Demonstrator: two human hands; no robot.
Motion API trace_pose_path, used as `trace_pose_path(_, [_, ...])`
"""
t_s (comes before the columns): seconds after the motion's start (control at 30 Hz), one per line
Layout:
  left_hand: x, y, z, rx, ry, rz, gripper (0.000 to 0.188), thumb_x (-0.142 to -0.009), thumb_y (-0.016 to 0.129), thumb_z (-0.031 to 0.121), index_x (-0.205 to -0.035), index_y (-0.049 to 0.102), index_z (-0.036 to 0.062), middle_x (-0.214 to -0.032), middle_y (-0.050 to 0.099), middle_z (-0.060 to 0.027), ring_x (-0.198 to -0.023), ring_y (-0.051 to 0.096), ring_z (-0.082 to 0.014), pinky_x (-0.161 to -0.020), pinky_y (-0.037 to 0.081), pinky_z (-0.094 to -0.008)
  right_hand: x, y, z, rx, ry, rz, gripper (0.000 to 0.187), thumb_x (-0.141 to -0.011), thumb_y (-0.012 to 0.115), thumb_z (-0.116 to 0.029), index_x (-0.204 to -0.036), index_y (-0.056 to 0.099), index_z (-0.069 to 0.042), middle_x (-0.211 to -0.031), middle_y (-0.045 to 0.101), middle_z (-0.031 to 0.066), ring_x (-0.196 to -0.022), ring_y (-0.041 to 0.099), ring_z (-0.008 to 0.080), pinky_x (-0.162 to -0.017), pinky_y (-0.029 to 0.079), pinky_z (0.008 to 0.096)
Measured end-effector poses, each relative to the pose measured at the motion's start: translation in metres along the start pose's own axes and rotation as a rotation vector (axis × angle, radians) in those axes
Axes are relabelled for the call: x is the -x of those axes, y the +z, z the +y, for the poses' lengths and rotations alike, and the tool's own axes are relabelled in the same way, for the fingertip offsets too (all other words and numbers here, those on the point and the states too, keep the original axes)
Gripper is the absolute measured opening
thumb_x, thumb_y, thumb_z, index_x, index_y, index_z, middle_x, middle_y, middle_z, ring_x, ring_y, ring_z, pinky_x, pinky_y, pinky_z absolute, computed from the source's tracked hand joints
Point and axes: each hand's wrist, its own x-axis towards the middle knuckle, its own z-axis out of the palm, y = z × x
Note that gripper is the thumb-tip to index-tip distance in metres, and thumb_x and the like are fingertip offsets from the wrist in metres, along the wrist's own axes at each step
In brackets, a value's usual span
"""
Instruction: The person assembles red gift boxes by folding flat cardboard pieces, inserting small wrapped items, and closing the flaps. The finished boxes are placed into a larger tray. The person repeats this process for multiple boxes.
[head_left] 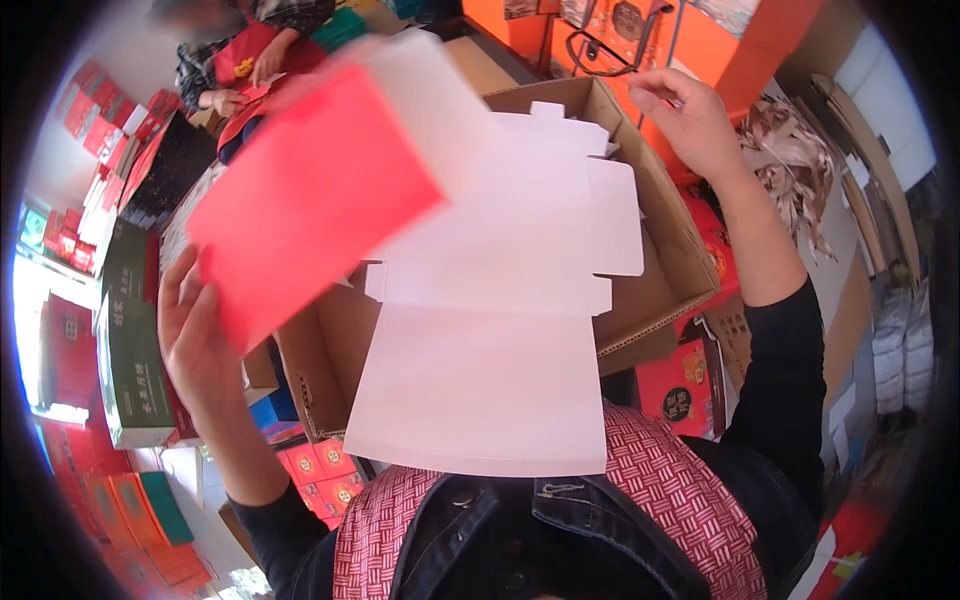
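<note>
My left hand [192, 325] grips the lower left corner of a red carton blank [315, 195], which is tilted and blurred by motion. A pale panel [440, 105] extends from the red face at its upper right. A flat white carton blank [480, 255] with tabs and flaps lies unfolded in front of me, across an open brown cardboard box [655, 215]. My right hand [690, 120] is raised above the box's far right corner, with its fingers loosely bent and nothing visible in them.
Orange gift bags [625, 35] with a dark handle stand behind the box. Beige ribbons [790, 165] hang at the right. A dark green box [130, 330] stands at the left, near stacked red boxes [320, 470]. Another person's hands [265, 70] handle red material at the far left.
</note>
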Motion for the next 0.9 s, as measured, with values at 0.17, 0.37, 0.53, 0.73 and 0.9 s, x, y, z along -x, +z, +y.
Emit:
trace_pose_path(0.17, [-0.003,-0.067,-0.02,-0.342,-0.125,-0.198,0.039,-0.094,0.05,0.01,-0.131,0.043,-0.0033,-0.114,0.058,-0.0128,-0.106,0.058,-0.0186,-0.087,0.048,-0.0302,0.045,-0.035,0.066,-0.06,0.336,-0.218,0.03,-0.09,0.062,-0.029,-0.097,0.067,0.0,-0.084,0.067,0.0055,-0.074,0.058,0.0096,-0.068,0.047,0.0261])
trace_pose_path(0.37, [0.006,-0.092,-0.073,-0.81,0.113,-0.061,0.044,-0.097,0.046,0.024,-0.133,0.044,-0.0014,-0.121,0.056,-0.0115,-0.11,0.053,-0.0182,-0.093,0.043,-0.0329,0.137,-0.032,0.092,-0.15,0.876,-0.209,0.029,-0.093,0.056,-0.029,-0.098,0.067,-0.003,-0.084,0.066,0.0026,-0.075,0.061,0.0123,-0.066,0.051,0.0291])
trace_pose_path(0.53, [0.03,-0.135,-0.105,-0.32,-0.191,-0.147,0.05,-0.095,0.049,0.027,-0.136,0.042,0.0002,-0.131,0.05,-0.012,-0.121,0.048,-0.023,-0.098,0.041,-0.0375,0.23,-0.01,0.092,-0.961,1.062,-0.217,0.036,-0.092,0.054,-0.023,-0.124,0.056,-0.006,-0.111,0.062,0.0076,-0.096,0.06,0.0169,-0.078,0.053,0.0332])
trace_pose_path(0.73, [0.015,-0.079,-0.081,-0.209,-0.424,-0.279,0.045,-0.092,0.051,0.019,-0.134,0.044,0.0056,-0.124,0.053,-0.0096,-0.113,0.053,-0.0201,-0.091,0.044,-0.035,0.262,0.004,0.091,-1.134,0.872,-0.371,0.045,-0.087,0.061,-0.023,-0.127,0.053,-0.004,-0.116,0.06,0.0086,-0.104,0.059,0.0203,-0.085,0.051,0.0365])
trace_pose_path(0.9, [0.029,-0.07,-0.075,-0.198,-0.478,-0.165,0.04,-0.088,0.053,0.011,-0.127,0.048,0.0035,-0.106,0.059,-0.0058,-0.091,0.058,-0.0134,-0.076,0.048,-0.0252,0.243,0.026,0.047,-0.98,0.992,-0.275,0.064,-0.077,0.073,-0.018,-0.133,0.046,-0.002,-0.125,0.057,0.0098,-0.113,0.055,0.0226,-0.096,0.043,0.0334])
